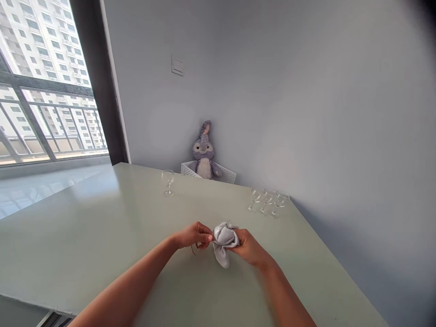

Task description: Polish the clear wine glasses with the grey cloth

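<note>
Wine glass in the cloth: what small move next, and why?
Probably turn the wine glass by its stem with your left hand against the grey cloth in your right hand: the cloth is bunched around the bowl, so turning reaches another side.

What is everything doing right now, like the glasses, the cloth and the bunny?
Grey cloth: bunched around the glass bowl
Clear wine glass: held sideways, foot showing
Left hand: pinched on the glass stem
Right hand: closed on the cloth
Lone clear glass: upright on the table
Three clear glasses: upright, close together
Grey plush rabbit: sitting in a white basket
</note>
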Available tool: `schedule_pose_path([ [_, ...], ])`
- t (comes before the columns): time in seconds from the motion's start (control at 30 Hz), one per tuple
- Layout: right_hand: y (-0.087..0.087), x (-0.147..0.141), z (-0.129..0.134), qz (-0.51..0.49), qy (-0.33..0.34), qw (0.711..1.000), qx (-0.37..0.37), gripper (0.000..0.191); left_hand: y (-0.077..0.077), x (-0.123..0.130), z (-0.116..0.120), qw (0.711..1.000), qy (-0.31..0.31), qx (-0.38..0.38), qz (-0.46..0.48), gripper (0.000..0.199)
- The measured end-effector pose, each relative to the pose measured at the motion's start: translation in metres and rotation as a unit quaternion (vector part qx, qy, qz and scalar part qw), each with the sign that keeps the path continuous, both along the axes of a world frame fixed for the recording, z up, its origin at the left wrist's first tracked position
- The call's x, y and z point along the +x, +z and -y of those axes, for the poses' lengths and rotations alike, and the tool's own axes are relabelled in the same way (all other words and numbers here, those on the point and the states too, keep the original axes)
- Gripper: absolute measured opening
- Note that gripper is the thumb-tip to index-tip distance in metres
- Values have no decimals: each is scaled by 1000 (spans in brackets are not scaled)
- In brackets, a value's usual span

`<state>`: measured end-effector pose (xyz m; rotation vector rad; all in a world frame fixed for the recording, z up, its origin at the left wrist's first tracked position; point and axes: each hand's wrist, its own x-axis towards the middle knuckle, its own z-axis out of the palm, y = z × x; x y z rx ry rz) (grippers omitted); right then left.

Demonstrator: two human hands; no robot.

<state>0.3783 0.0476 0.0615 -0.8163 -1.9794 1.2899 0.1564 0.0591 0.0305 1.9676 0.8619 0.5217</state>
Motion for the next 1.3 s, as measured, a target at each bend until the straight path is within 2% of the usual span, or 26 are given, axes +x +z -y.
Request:
schedule_pose_path([
  [0.07, -10, -2, -7, -23, -44, 998, -24, 17, 2, 7, 3, 987, 87, 132, -41, 46],
  [0.1, -16, -5, -10, -41, -73, 995, -45, 21, 4, 10, 5, 963, 140, 222, -66, 43],
  [0.17, -26, -12, -13, -90, -129, 983, -97, 32, 7, 15, 8, 893, 214, 380, -110, 37],
  [0.2, -29, -16, -14, -114, -142, 976, -121, 36, 9, 16, 9, 866, 223, 427, -130, 37],
  [0.23, -31, -20, -13, -133, -140, 971, -142, 38, 10, 16, 9, 852, 221, 452, -146, 38],
  [0.3, -29, -24, -9, -148, -92, 970, -166, 40, 9, 13, 7, 856, 209, 444, -164, 36],
  [0.37, -22, -22, -4, -133, -36, 976, -166, 40, 7, 7, 4, 891, 197, 377, -158, 37],
  [0.47, -9, -13, 2, -86, -6, 987, -132, 35, 3, -1, 1, 968, 133, 184, -107, 47],
  [0.5, -7, -10, 2, -70, 3, 990, -121, 32, 3, -2, 1, 985, 93, 116, -88, 50],
  [0.57, -6, -4, 0, -44, 22, 993, -107, 29, 4, -3, 2, 997, 27, 28, -71, 53],
  [0.6, -8, -3, -3, -39, 21, 994, -101, 28, 5, -1, 3, 996, 26, 28, -76, 53],
  [0.67, -16, -4, -8, -52, -20, 994, -91, 26, 8, 5, 5, 982, 96, 124, -101, 47],
  [0.7, -20, -6, -10, -69, -49, 992, -90, 26, 9, 8, 6, 962, 145, 202, -117, 43],
  [0.77, -28, -11, -12, -111, -101, 985, -90, 27, 11, 15, 7, 900, 214, 351, -140, 40],
  [0.83, -31, -18, -11, -136, -120, 979, -91, 28, 10, 17, 6, 860, 229, 427, -159, 41],
  [0.87, -30, -20, -8, -136, -116, 980, -90, 28, 9, 16, 5, 857, 226, 434, -164, 40],
  [0.9, -29, -21, -6, -128, -107, 982, -87, 28, 8, 14, 4, 863, 222, 423, -165, 40],
  [0.97, -24, -21, -1, -93, -86, 989, -72, 27, 4, 8, 1, 899, 210, 353, -152, 40],
  [1.03, -18, -18, 2, -42, -75, 996, -35, 24, 2, 3, 0, 945, 187, 241, -117, 41],
  [1.1, -12, -13, 1, 2, -72, 997, 17, 18, 2, 1, -1, 979, 153, 120, -62, 44],
  [1.17, -6, -8, 0, 33, -65, 996, 59, 14, 4, 1, -1, 994, 108, 21, -3, 47],
  [1.3, 4, -2, 1, 55, -44, 994, 80, 14, 3, 2, -1, 992, 27, -95, 80, 51],
])
